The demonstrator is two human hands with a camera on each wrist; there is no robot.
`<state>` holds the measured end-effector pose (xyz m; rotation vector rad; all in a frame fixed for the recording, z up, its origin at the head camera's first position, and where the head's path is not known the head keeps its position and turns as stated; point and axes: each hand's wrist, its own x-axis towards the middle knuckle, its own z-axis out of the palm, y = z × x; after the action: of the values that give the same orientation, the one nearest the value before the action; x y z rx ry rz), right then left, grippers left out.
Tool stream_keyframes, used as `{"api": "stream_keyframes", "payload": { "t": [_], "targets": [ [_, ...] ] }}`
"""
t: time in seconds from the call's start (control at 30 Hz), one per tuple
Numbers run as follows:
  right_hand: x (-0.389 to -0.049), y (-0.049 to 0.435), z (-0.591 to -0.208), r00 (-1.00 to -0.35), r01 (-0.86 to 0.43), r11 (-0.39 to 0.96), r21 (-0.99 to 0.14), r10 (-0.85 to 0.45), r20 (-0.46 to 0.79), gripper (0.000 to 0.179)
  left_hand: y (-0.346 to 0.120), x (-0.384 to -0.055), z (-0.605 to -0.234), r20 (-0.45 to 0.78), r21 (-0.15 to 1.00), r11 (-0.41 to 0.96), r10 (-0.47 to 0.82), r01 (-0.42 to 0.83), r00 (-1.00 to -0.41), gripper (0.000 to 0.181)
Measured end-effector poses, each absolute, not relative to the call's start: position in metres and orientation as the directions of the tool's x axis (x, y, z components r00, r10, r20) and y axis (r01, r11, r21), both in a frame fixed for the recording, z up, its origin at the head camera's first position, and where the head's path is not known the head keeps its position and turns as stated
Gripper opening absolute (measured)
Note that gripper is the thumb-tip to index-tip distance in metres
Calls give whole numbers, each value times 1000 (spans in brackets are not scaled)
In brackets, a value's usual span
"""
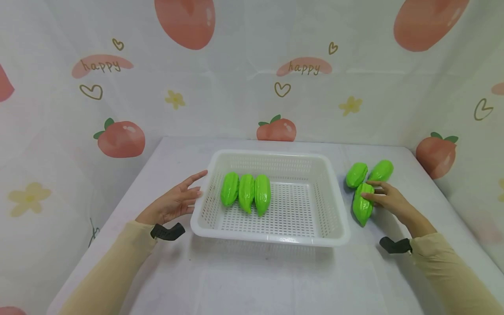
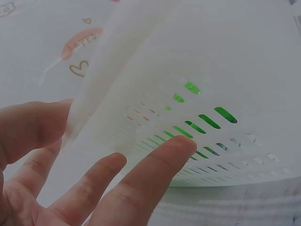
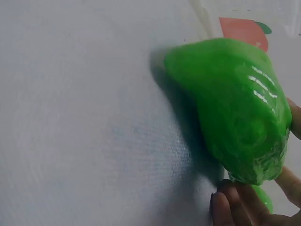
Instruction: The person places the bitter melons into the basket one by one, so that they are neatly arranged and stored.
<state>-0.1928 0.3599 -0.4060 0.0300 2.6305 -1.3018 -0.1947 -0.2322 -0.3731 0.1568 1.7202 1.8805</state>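
A white perforated plastic basket [image 1: 271, 239] stands in the middle of the table. Inside it, toward the left, three glossy green gourd-like vegetables [image 1: 246, 192] lie side by side. My left hand [image 1: 171, 202] is at the basket's left side, fingers spread and extended along the outer wall [image 2: 225, 155]. On the right, my right hand [image 1: 390, 201] holds another green gourd-like vegetable [image 1: 362, 204] by its far end, thumb on one side and fingers on the other. Its tapered end [image 3: 188, 63] points away from the hand, close over the tabletop.
Two more green vegetables lie right of the basket, one [image 1: 356, 175] nearer it and one [image 1: 381, 170] farther right, just beyond my right hand. A white cloth covers the table [image 1: 252, 280]. Behind it hangs a peach-printed curtain [image 1: 236, 87].
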Motion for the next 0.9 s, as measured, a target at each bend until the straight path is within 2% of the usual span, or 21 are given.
{"api": "stream_keyframes", "payload": {
  "t": [0.17, 0.53, 0.9],
  "targets": [
    [-190, 359, -407, -980, 126, 549, -827, -59, -188, 76, -232, -195, -373, -294, 942, -2, 485, -337, -824, 70],
    [-183, 362, -409, -990, 127, 523, -843, 19, -137, 78, -232, -195, -373, -293, 942, -1, 488, -336, -822, 69],
    [-181, 363, -398, -998, 44, 426, -903, 63, -18, 63, -232, -195, -373, -296, 941, -4, 480, -340, -826, 70]
  ]
}}
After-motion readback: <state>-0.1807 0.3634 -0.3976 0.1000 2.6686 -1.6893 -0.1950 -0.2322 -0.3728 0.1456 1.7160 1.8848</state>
